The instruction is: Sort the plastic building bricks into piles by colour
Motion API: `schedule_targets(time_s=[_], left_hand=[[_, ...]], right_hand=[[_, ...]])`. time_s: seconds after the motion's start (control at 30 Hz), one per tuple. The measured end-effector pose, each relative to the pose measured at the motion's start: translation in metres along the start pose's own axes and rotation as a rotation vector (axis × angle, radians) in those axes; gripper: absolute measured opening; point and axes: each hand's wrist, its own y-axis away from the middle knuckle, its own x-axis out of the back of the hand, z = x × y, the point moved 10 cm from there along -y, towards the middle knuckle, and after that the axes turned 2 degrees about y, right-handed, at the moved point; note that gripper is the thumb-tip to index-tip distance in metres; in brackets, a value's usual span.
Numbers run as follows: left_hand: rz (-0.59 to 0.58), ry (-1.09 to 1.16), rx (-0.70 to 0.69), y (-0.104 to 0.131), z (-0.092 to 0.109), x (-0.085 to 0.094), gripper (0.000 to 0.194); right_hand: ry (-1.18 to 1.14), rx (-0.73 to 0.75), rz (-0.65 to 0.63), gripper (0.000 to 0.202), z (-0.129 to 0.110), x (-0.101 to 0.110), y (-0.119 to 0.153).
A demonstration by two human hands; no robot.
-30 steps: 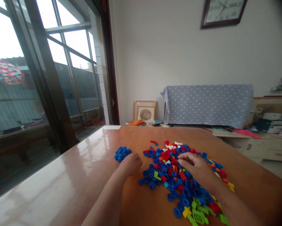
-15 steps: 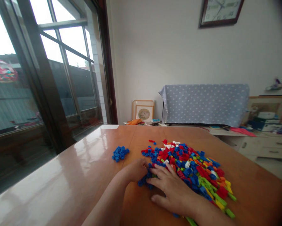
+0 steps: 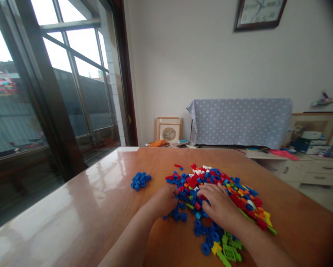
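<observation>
On the table (image 3: 85, 211), a brick cluster (image 3: 140, 181) lies left of the brick pile (image 3: 193, 181); behind the table stands a cabinet (image 3: 301, 173).

Of the hands (image 3: 164, 201), the left now at the mixed pile's (image 3: 193, 181) edge, farther from the blue cluster (image 3: 140, 181).

Pale wall (image 3: 160, 66), framed clock (image 3: 259, 14), dark-framed window (image 3: 82, 74).

Single head-worn view from a seated-height wearer, facing forward and slightly down across a nearby table (image 3: 99, 207), wall (image 3: 183, 55) filling the upper centre.
</observation>
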Motion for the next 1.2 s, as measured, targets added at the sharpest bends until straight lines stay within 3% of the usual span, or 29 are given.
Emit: schedule_targets(time_s=[0.2, 0.33, 0.47, 0.6, 0.77, 0.9, 0.97, 1.1, 1.2], left_hand=[[0.099, -0.035, -0.170, 0.003, 0.033, 0.006, 0.024], [0.049, -0.088, -0.262, 0.008, 0.053, -0.001, 0.025], [0.009, -0.124, -0.303, 0.011, 0.065, -0.003, 0.021], [-0.002, -0.146, -0.288, 0.012, 0.067, -0.003, 0.019], [-0.003, -0.136, -0.247, 0.010, 0.061, -0.001, 0.025], [0.010, -0.145, -0.214, 0.007, 0.055, 0.003, 0.024], [0.030, -0.139, -0.209, 0.007, 0.053, 0.007, 0.023], [0.050, -0.123, -0.186, 0.006, 0.048, 0.012, 0.021], [0.072, -0.111, -0.180, 0.005, 0.045, 0.015, 0.020]], right_hand=[[-0.015, 0.036, 0.030, 0.021, -0.007, 0.000, -0.004], [-0.014, 0.047, 0.046, 0.022, -0.007, 0.003, -0.004], [-0.041, -0.038, 0.073, 0.022, 0.016, 0.016, -0.007], [-0.117, -0.183, 0.089, 0.021, 0.053, 0.032, -0.003], [-0.167, -0.266, -0.079, 0.037, 0.088, 0.029, 0.015], [-0.218, -0.206, -0.220, 0.054, 0.086, 0.015, 0.028], [-0.180, -0.180, -0.229, 0.054, 0.082, 0.009, 0.028], [-0.087, -0.171, -0.125, 0.046, 0.072, 0.005, 0.016], [-0.166, -0.204, -0.021, 0.043, 0.070, 0.005, 0.006]])
